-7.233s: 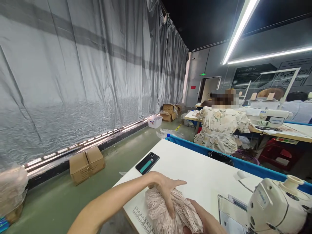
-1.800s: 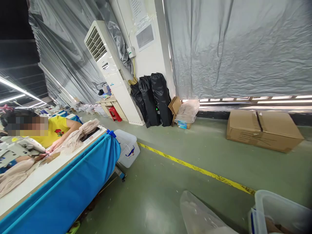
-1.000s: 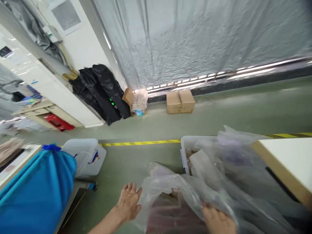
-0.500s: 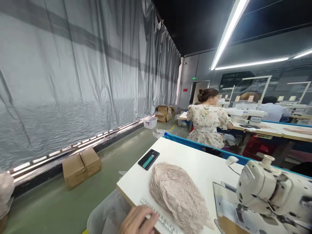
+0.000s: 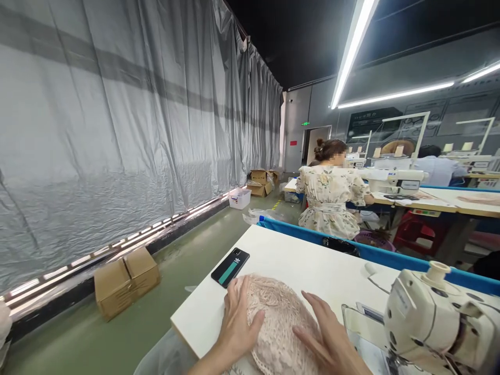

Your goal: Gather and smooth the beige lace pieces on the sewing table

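Observation:
A bundle of beige lace fabric (image 5: 275,307) lies on the white sewing table (image 5: 289,255) in front of me. My left hand (image 5: 240,317) rests against the bundle's left side with its fingers stretched out. On the right side, my right hand (image 5: 322,336) has its thumb and fingers spread, touching or just beside the lace. Neither hand is closed around the fabric. Just beyond my left fingertips lies a dark phone (image 5: 230,266) with a green stripe. The printed ruler on the tabletop is mostly covered.
A white sewing machine (image 5: 437,317) stands at the right of the table. Blue cloth (image 5: 304,232) runs along the far edge. A co-worker (image 5: 330,198) sits ahead at another machine. On the floor at left is a cardboard box (image 5: 127,281), beside the grey curtain (image 5: 117,130).
My left hand has moved from the table's near edge up onto the lace bundle. My right hand has come into view at its right side. The camera view has shifted slightly.

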Tool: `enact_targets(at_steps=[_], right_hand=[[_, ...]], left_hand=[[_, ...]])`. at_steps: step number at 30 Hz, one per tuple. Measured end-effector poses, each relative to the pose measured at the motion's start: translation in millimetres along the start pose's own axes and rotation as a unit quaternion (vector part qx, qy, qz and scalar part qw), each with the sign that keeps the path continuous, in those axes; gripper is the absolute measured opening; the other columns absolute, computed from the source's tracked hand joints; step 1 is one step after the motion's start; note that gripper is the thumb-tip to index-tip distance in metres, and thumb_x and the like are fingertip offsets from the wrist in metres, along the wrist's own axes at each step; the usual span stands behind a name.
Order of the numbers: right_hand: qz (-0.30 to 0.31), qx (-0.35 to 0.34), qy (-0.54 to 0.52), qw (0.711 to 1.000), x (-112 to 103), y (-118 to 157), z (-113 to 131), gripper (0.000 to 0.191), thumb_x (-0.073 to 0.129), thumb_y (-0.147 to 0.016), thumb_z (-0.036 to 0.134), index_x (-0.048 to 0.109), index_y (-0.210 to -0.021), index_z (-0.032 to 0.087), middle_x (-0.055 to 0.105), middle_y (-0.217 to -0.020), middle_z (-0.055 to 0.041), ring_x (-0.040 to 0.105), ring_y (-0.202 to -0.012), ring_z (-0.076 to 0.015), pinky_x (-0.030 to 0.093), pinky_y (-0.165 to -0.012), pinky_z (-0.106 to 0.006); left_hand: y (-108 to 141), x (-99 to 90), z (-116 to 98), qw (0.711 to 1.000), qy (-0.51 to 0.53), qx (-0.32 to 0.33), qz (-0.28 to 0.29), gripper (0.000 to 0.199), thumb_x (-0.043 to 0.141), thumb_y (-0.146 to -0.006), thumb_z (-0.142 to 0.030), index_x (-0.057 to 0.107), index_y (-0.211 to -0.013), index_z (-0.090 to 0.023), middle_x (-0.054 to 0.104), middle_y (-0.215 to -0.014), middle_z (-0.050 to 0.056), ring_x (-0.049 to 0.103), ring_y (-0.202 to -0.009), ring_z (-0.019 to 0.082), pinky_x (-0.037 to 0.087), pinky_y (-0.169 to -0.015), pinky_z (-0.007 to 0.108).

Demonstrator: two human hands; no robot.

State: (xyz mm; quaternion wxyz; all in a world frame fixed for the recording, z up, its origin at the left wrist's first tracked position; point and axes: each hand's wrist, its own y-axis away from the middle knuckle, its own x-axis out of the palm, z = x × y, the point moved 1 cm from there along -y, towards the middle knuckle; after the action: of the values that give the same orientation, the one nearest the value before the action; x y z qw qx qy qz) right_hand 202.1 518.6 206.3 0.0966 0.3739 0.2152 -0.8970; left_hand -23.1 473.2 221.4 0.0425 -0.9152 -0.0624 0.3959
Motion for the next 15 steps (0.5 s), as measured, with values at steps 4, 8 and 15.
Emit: enact_targets(at_steps=[4, 8, 15], right_hand=[[0.071, 0.006, -0.016, 0.997, 17, -26, -3, 0.052, 0.048, -0.085, 0.049, 0.045, -0.130, 0.022, 0.060, -0.127, -0.0081, 0.057, -0.113, -0.0245, 0.046, -0.092, -0.037], [0.074, 0.016, -0.013, 0.997, 20, -21, -7, 0.034, 0.034, -0.092, 0.048, 0.055, -0.107, 0.027, 0.070, -0.097, -0.0027, 0.065, -0.091, -0.0216, 0.051, -0.076, -0.032], [-0.089, -0.105, 0.086, 0.987, 8, -11, 1, 0.037, 0.038, -0.092, 0.043, 0.053, -0.120, 0.024, 0.062, -0.115, -0.0108, 0.060, -0.104, -0.0266, 0.052, -0.087, -0.044]], left_hand=[[-4, 1.9, 7, 0.997, 0.071, -0.023, 0.013, 0.078, 0.038, -0.089, -0.047, 0.003, -0.149, -0.011, -0.002, -0.155, 0.017, 0.001, -0.144, 0.030, 0.017, -0.115, 0.045], [-11, -3.8, 9, 0.983, 0.169, -0.067, 0.027, 0.081, 0.036, -0.090, -0.054, -0.001, -0.149, -0.013, 0.001, -0.157, 0.013, 0.004, -0.145, 0.026, 0.012, -0.117, 0.041], [24, -21.7, 27, 0.898, 0.374, -0.232, -0.026, 0.085, 0.040, -0.081, -0.076, 0.013, -0.148, -0.030, 0.018, -0.155, 0.008, 0.017, -0.143, 0.027, 0.014, -0.116, 0.045]])
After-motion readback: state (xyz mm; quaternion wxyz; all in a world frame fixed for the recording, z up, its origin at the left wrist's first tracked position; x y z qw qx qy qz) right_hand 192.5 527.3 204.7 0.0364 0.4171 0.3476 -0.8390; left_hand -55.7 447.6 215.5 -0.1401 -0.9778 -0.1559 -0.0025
